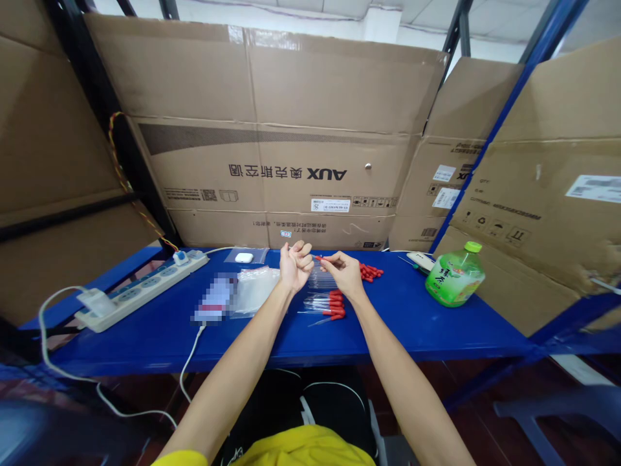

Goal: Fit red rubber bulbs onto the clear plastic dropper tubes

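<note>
Above the back part of the blue table [388, 330], my right hand [345, 270] pinches a small red rubber-like cap [319, 257] between thumb and fingertips. My left hand [297, 266] is right beside it, palm turned up and fingers curled closed; what they hold, if anything, is too small to make out. Thin clear tubes [321, 279] lie in a row beneath the hands. Nearer to me are several clear tubes with red caps [334, 304] on their right ends. A pile of loose red caps [371, 272] lies just right of my right hand.
Clear plastic bags [255, 291] and a phone [216, 296] on a cable lie to the left. Farther left is a white power strip [145, 288]. A green drink bottle [455, 275] stands on the right. Cardboard sheets [291, 90] wall the back and sides.
</note>
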